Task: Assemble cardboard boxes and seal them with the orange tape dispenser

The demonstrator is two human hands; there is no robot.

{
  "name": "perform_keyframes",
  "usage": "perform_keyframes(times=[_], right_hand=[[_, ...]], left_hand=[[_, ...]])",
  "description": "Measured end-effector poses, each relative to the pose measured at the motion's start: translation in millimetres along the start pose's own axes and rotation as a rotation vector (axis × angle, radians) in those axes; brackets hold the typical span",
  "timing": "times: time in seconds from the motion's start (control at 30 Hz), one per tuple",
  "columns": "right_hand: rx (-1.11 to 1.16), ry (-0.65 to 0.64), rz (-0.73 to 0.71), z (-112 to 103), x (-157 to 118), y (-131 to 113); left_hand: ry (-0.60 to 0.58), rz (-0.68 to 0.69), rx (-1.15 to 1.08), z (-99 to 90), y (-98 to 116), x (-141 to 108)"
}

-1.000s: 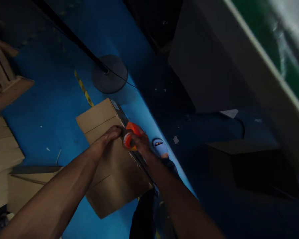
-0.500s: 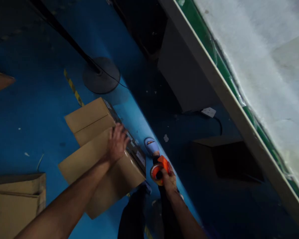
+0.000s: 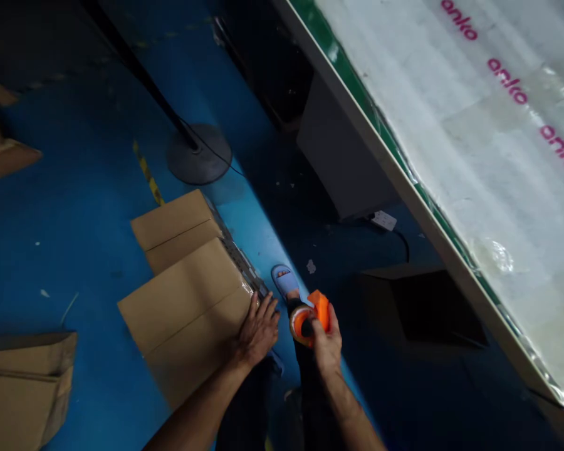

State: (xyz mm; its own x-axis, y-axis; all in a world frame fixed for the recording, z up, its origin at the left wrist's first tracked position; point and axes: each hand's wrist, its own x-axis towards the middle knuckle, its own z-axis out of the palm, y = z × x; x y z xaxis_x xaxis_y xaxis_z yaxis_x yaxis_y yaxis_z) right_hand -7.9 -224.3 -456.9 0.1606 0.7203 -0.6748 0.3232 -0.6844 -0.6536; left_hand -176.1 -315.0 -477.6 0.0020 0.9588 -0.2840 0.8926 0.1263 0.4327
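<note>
My left hand [image 3: 258, 329] rests on the near right corner of a brown cardboard box [image 3: 192, 300], its fingers spread over the edge where clear tape shines. A second brown box [image 3: 176, 225] stands against the far side of the first. Gripped in my right hand [image 3: 328, 344] is an orange tape dispenser [image 3: 320, 308] with a roll of tape on it, held above my leg, to the right of the box.
A round black stand base [image 3: 200, 153] with a pole is beyond the boxes. The table edge [image 3: 404, 181] runs diagonally at right, with a power strip [image 3: 383, 220] and an open box [image 3: 371, 294] beneath. More cardboard [image 3: 19, 394] lies at lower left.
My left hand has slid right and nearer across the box to its corner. The dispenser in my right hand has shifted slightly right. The view has moved, showing pink lettering on the table covering.
</note>
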Motion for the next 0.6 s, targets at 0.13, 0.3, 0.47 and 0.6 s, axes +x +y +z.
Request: perform_keyframes(times=[0.13, 0.3, 0.47, 0.6], right_hand=[[-0.015, -0.150, -0.229, 67, -11, -54], [-0.402, -0.652, -0.832, 192, -18, -131], [-0.614, -0.777, -0.973, 181, -38, -91], [-0.731, -0.686, -0.899, 65, -62, -5]], left_hand=[[-0.029, -0.056, 0.037, 7.6, 23, -50], [-0.022, -0.155, 0.133, 27.5, 35, -171], [-0.021, -0.253, 0.153, 28.4, 35, -218], [-0.030, -0.286, 0.055, 23.8, 40, -213]])
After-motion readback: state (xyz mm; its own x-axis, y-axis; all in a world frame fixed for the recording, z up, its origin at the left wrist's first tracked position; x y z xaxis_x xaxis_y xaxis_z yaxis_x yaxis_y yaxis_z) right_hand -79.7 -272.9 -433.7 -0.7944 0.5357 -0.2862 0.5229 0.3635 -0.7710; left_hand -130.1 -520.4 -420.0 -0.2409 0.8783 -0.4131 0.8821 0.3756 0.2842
